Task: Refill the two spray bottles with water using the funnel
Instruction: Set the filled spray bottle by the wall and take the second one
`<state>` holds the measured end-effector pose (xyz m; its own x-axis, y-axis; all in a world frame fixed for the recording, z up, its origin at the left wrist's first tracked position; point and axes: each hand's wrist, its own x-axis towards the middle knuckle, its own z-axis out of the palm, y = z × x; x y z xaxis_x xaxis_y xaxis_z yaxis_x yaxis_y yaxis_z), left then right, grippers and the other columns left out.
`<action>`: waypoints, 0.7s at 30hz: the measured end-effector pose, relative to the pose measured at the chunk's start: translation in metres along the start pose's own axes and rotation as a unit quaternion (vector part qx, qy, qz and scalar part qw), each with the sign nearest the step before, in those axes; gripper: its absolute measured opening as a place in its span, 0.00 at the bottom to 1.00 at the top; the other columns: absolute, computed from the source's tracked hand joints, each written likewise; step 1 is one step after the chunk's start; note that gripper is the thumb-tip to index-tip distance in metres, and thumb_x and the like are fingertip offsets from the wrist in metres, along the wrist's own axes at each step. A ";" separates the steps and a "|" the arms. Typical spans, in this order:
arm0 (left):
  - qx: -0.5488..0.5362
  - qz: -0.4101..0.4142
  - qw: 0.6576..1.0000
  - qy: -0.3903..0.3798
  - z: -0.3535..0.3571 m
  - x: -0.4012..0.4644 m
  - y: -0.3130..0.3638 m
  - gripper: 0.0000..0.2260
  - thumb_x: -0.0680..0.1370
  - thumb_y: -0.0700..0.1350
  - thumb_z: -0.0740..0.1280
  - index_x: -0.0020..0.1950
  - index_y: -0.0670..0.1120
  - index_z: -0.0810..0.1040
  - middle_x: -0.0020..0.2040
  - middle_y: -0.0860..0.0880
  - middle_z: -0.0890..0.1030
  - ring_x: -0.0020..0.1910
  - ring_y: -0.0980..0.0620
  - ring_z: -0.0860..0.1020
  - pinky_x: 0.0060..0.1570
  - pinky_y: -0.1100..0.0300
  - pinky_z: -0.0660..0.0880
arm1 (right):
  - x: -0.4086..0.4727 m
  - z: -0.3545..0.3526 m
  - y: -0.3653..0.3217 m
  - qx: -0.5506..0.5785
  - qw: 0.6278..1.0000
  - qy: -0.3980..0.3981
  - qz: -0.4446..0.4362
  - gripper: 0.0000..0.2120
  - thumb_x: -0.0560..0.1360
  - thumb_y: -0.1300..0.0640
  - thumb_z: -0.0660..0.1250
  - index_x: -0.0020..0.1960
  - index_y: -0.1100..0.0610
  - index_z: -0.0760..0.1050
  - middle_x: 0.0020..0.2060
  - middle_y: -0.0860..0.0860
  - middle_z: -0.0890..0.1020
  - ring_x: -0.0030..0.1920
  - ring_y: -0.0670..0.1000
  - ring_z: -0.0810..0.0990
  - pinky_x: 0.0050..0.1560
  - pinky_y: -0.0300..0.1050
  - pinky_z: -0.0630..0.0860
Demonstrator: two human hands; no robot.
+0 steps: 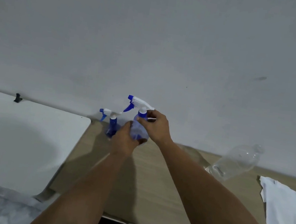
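Holding the bottle [139,129] upright near the wall [153,37], both hands work at the counter's [153,178] far edge. Left hand [125,141] wraps the translucent blue body from below; right hand [155,127] has fingers curled on the blue collar under the white trigger head (nozzle points left, long axis vertical). Second bottle [111,124], darker blue, stands just left of the grip, nozzle also left, close to the wall. Further left, a white sink [27,133] with a rounded corner. Right of the grip, well apart, a clear plastic bottle [236,162] leaning toward the wall, uncapped as far as shows. Beyond it, white folded paper [285,208] at the frame edge. Bare wood-look counter lies between grip and near edge, under the forearms.
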<state>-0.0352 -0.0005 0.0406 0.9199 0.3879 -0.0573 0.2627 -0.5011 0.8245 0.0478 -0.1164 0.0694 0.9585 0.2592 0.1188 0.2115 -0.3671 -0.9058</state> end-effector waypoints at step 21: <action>0.177 -0.040 0.983 -0.002 0.009 0.036 -0.059 0.15 0.80 0.54 0.66 0.64 0.49 0.75 0.59 0.49 0.80 0.58 0.48 0.79 0.56 0.58 0.74 | 0.011 0.055 0.082 -0.020 0.994 0.021 0.109 0.24 0.77 0.52 0.76 0.70 0.51 0.74 0.61 0.44 0.79 0.58 0.42 0.78 0.62 0.45 0.77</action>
<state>-0.0147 0.0359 -0.0151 0.8927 0.4352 -0.1168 0.4191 -0.7067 0.5701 0.0650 -0.0946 -0.0257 0.9894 0.1318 -0.0607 0.0044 -0.4451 -0.8955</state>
